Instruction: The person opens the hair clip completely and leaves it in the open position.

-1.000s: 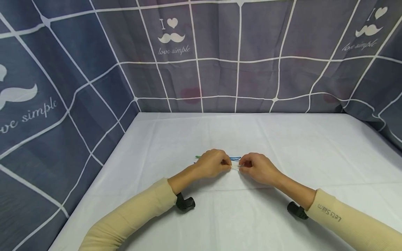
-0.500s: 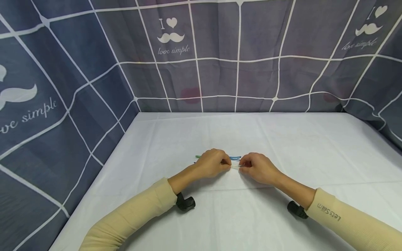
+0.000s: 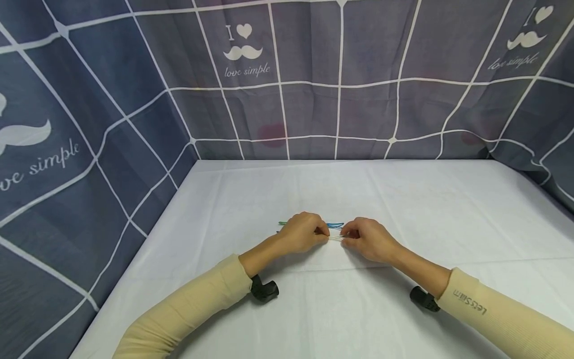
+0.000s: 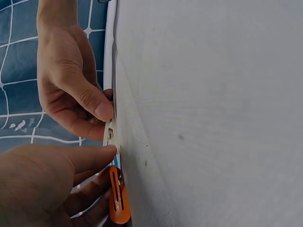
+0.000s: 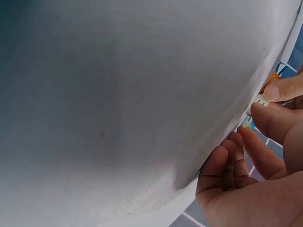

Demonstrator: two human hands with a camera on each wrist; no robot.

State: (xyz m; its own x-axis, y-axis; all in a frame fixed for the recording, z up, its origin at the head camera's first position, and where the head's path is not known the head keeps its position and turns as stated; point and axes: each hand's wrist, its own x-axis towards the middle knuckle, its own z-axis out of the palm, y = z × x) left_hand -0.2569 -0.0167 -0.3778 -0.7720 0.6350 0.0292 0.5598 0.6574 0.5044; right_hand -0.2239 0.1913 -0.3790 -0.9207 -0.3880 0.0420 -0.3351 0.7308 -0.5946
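A white hair clip (image 3: 335, 238) spans the small gap between the two hands, low over the table. My left hand (image 3: 304, 233) pinches its left end between thumb and finger, and my right hand (image 3: 369, 239) holds the right end the same way. Most of the clip is covered by fingers; a slotted part of the white clip (image 5: 262, 100) shows in the right wrist view. Just behind lie a blue clip (image 3: 335, 226) and, left of the left hand, the end of a green one (image 3: 282, 223). An orange slotted hair clip (image 4: 119, 196) appears beside the left fingers in the left wrist view.
A white cloth (image 3: 287, 319) covers the table. Dark checked curtains (image 3: 309, 114) hang behind it and along both sides. Black cameras (image 3: 264, 290) sit under the wrists, near the tabletop. A small dark tip (image 3: 278, 232) shows left of the left hand.
Both hands stay almost still on the white hair clip. The head view shifts very slightly; the blue and green clips lie where they were.
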